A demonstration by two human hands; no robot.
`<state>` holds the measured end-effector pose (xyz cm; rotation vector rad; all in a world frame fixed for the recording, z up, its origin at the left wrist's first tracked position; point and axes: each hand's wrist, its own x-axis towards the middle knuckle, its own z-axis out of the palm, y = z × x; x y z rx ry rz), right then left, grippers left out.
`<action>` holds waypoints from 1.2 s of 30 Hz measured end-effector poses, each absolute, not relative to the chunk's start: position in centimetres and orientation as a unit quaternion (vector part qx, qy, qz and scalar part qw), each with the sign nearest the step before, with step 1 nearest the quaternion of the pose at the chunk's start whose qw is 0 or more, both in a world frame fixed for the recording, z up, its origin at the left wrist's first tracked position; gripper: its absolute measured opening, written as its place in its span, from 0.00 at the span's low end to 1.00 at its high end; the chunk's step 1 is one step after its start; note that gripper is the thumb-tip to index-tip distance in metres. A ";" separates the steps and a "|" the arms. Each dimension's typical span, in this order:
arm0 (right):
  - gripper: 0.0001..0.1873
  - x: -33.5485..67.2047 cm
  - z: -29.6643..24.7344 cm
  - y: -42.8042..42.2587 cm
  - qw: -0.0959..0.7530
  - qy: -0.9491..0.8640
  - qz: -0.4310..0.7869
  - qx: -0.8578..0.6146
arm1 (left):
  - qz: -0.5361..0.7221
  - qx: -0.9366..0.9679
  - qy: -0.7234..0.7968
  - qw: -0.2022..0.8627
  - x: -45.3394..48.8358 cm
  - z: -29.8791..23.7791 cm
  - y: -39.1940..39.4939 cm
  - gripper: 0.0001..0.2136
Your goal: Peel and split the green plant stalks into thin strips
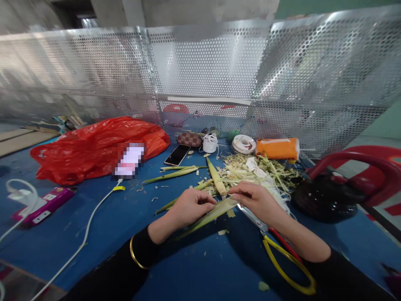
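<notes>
A long, pale green husk leaf [216, 212] slants across the table, pinched at both ends of its upper part. My left hand [191, 205] has thumb and fingers closed on its middle, while my right hand [258, 202] grips the tip at the upper right. Just beyond the leaf lies a pointed, pale green husk [215, 177], close to my right fingers. Below my right forearm are scissors [290, 267] with yellow and red handles, their blades partly covered. Thin green husks [172, 173] lie to the left, and a heap of shredded plant scraps [230, 167] sits behind.
On the blue table [188, 276] are a red plastic bag [103, 142], a dark phone [177, 155], a lit phone [129, 161] on a white cable [90, 225], a purple power strip [46, 205], a tape roll [243, 144], an orange packet [277, 149] and a dark kettle [326, 196].
</notes>
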<state>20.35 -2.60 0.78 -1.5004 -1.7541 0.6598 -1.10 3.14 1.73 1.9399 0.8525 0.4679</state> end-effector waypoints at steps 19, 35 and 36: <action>0.11 25.5 1.9 -2.4 0.398 -0.641 0.213 -0.621 | 0.101 0.666 0.356 0.647 -3.0 2.7 4.9 0.14; 0.11 27.6 3.6 -2.9 0.487 -0.543 0.129 -0.672 | 0.483 0.438 0.477 0.589 -2.6 1.1 6.4 0.10; 0.12 27.0 3.4 -2.8 0.502 -0.528 0.132 -0.673 | 0.496 0.423 0.483 0.585 -2.4 0.9 6.3 0.11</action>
